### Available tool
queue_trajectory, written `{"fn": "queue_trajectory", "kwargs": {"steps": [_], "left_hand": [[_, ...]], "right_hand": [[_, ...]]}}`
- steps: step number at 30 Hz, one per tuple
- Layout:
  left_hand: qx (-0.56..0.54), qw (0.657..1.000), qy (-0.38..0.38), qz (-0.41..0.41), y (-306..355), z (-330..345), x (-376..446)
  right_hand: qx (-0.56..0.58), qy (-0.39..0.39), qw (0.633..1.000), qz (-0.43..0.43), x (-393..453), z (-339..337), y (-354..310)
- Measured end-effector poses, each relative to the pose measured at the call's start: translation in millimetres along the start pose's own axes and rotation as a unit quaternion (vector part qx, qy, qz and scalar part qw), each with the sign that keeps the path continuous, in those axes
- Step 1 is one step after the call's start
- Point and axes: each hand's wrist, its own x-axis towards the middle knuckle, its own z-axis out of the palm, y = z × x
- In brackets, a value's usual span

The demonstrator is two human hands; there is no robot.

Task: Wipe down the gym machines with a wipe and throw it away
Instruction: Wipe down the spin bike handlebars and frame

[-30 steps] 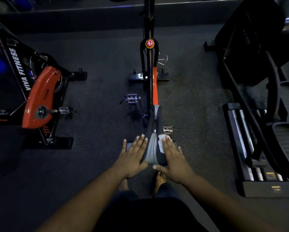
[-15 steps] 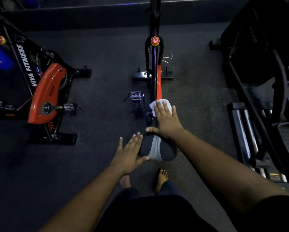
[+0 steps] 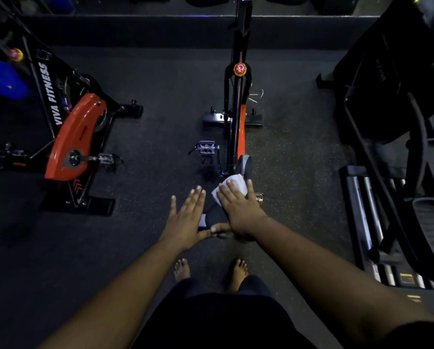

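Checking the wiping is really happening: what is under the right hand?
A white wipe lies under the flat fingers of the right hand, pressed onto the dark bike saddle. How much wipe sits beneath the palm is covered.

You read "VIVA FITNESS", white capitals, on black frame tube of left bike, upper left of frame. Markings on other machines too dark, too small to read.

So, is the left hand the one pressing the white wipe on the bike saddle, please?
No, the right hand presses the white wipe.
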Motion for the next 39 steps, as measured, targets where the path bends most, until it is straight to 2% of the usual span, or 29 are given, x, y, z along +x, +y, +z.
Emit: {"fn": "queue_trajectory", "kwargs": {"steps": [4,8,13,18,20,25,29,31,34,37,39], "left_hand": [[-0.014,1.000,-0.001,0.003,-3,-2,1],[-0.002,0.998,-0.042,0.048,-8,-2,-1],[-0.032,0.996,-0.059,0.054,5,-5,6],[-0.020,0.997,-0.063,0.050,29,-2,15],[-0.010,0.996,-0.072,0.056,32,-1,17],[-0.005,0.994,-0.094,0.059,30,4,13],[-0.012,0.995,-0.087,0.053,31,11,12],[-0.012,0.994,-0.093,0.056,32,11,12],[-0.009,0.993,-0.099,0.055,32,11,12],[-0.013,0.993,-0.104,0.059,32,10,12],[-0.025,0.992,-0.106,0.065,31,8,13]], "right_hand": [[0.005,0.036,0.995,-0.096,-24,35,-39],[0.016,0.053,0.992,-0.115,-54,53,-33],[0.041,0.064,0.996,-0.044,-80,62,4],[0.107,0.036,0.993,0.042,-45,33,26],[0.125,0.032,0.990,0.052,-42,34,20],[0.130,0.095,0.987,0.019,-95,81,-2],[0.154,0.072,0.984,0.045,-110,87,-5],[0.220,0.061,0.970,0.081,-92,71,3],[0.294,0.101,0.943,0.114,-66,51,11],[0.320,0.132,0.930,0.123,-69,60,3],[0.310,0.122,0.933,0.136,-83,72,-12]]}}
